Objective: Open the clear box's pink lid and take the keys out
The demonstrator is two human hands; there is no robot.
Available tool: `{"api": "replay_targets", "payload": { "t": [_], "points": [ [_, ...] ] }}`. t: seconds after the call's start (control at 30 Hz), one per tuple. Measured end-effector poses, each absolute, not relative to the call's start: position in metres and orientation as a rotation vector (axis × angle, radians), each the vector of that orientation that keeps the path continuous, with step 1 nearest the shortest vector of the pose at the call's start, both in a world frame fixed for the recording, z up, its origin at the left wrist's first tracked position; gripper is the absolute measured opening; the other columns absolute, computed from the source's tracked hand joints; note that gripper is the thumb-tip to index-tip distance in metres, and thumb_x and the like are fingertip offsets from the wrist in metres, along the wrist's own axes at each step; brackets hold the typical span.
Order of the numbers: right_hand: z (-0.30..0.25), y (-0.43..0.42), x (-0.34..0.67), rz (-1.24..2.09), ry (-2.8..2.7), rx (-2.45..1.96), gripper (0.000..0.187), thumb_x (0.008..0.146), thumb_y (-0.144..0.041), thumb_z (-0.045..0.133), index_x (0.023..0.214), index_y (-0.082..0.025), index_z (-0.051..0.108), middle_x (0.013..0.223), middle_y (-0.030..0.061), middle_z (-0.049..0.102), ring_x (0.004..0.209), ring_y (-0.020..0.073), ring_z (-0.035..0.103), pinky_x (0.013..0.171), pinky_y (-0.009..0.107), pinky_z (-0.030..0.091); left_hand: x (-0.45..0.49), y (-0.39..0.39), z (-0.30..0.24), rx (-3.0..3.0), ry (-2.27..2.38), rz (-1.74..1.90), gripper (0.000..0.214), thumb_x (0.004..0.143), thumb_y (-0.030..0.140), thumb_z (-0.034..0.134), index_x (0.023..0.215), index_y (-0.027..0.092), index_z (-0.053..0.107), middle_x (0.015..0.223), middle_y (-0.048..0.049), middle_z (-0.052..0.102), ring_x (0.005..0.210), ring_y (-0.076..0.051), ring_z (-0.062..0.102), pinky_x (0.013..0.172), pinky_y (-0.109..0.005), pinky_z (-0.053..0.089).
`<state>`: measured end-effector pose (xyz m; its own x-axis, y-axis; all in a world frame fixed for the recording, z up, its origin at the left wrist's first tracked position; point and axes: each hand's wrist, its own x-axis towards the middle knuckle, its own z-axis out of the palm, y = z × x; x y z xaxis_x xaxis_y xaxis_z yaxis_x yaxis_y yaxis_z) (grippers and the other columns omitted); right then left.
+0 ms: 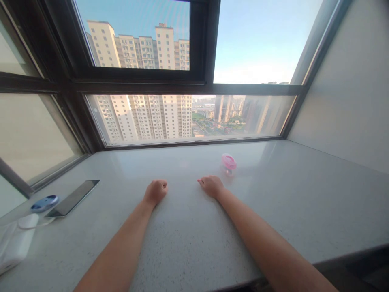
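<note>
One left hand [155, 192], one right hand [212, 186]: we are resting both curled closed, contents hidden, on the sill [179, 243], one pink object [229, 161] sitting just beyond the right, risking toppling if we are jerking that hand forward.

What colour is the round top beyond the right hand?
The round top is pink; see head view.

**One head-worn view, forward and down**

Your camera looks from the near side, above the pale counter [182, 243], squarely toward the window [200, 88]. Your forearms [121, 243] come in close from the bottom edge, placing your left hand [156, 191] and right hand [211, 185] near mid-frame. Your wide view takes in the right-hand wall [343, 101] and distant buildings [152, 117].
</note>
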<state>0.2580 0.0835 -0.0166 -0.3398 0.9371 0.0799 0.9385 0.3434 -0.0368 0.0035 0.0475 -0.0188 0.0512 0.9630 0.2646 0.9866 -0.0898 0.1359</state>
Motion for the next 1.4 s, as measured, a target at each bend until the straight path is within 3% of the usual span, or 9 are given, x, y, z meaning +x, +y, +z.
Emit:
{"api": "replay_targets", "payload": {
  "t": [0.33, 0.47, 0.7, 0.9, 1.17, 1.4],
  "points": [
    [-0.015, 0.085, 0.256, -0.014, -2.465, -1.800, 0.049, 0.090, -0.042, 0.025, 0.093, -0.018, 0.068, 0.096, 0.0147, 0.066, 0.091, 0.0234, 0.061, 0.076, 0.032, 0.040, 0.008, 0.049, -0.018, -2.223, -2.059, -0.415, 0.013, 0.073, 0.020, 0.044, 0.066, 0.019, 0.054, 0.061, -0.0015, 0.057, 0.059, -0.015, 0.051, 0.052, -0.025, 0.025],
    [-0.014, 0.084, 0.256, -0.008, -2.455, -1.802, 0.048, 0.089, -0.041, 0.026, 0.094, -0.018, 0.068, 0.097, 0.0149, 0.066, 0.092, 0.0241, 0.061, 0.076, 0.033, 0.041, 0.012, 0.047, -0.014, -2.217, -2.064, -0.401, 0.019, 0.080, 0.029, 0.041, 0.072, 0.019, 0.056, 0.066, -0.0032, 0.060, 0.064, -0.017, 0.055, 0.053, -0.025, 0.028],
    [-0.013, 0.082, 0.258, 0.042, -2.451, -1.756, 0.050, 0.091, -0.044, 0.025, 0.095, -0.018, 0.067, 0.099, 0.0148, 0.066, 0.092, 0.0240, 0.060, 0.076, 0.033, 0.040, 0.020, 0.043, -0.012, -2.199, -2.080, -0.390, 0.030, 0.083, 0.038, 0.037, 0.074, 0.018, 0.057, 0.074, -0.0077, 0.064, 0.069, -0.020, 0.059, 0.057, -0.027, 0.032],
    [-0.016, 0.081, 0.260, 0.057, -2.418, -1.709, 0.050, 0.090, -0.045, 0.024, 0.093, -0.019, 0.066, 0.097, 0.0135, 0.066, 0.088, 0.0219, 0.060, 0.073, 0.030, 0.037, 0.014, 0.043, -0.012, -2.253, -2.083, -0.479, 0.031, 0.082, 0.039, 0.037, 0.067, 0.018, 0.055, 0.066, -0.0040, 0.059, 0.063, -0.017, 0.054, 0.055, -0.024, 0.029],
    [-0.020, 0.087, 0.275, 0.182, -2.370, -1.611, 0.039, 0.086, -0.044, 0.039, 0.077, -0.016, 0.064, 0.072, 0.0035, 0.063, 0.065, 0.0120, 0.052, 0.055, 0.021, 0.029, -0.007, 0.052, -0.012, -2.491, -2.031, -0.658, 0.038, 0.081, 0.044, 0.033, 0.055, 0.019, 0.040, 0.051, 0.0045, 0.037, 0.052, -0.011, 0.042, 0.051, -0.021, 0.027],
    [-0.023, 0.092, 0.286, 0.562, -2.279, -1.394, 0.029, 0.081, -0.033, 0.047, 0.067, -0.012, 0.061, 0.057, -0.0014, 0.053, 0.055, 0.0090, 0.043, 0.051, 0.020, 0.024, -0.003, 0.053, -0.014, -2.511, -2.055, -0.693, 0.034, 0.078, 0.045, 0.039, 0.056, 0.019, 0.045, 0.051, 0.0041, 0.043, 0.051, -0.011, 0.041, 0.051, -0.022, 0.023]
  ]
}}
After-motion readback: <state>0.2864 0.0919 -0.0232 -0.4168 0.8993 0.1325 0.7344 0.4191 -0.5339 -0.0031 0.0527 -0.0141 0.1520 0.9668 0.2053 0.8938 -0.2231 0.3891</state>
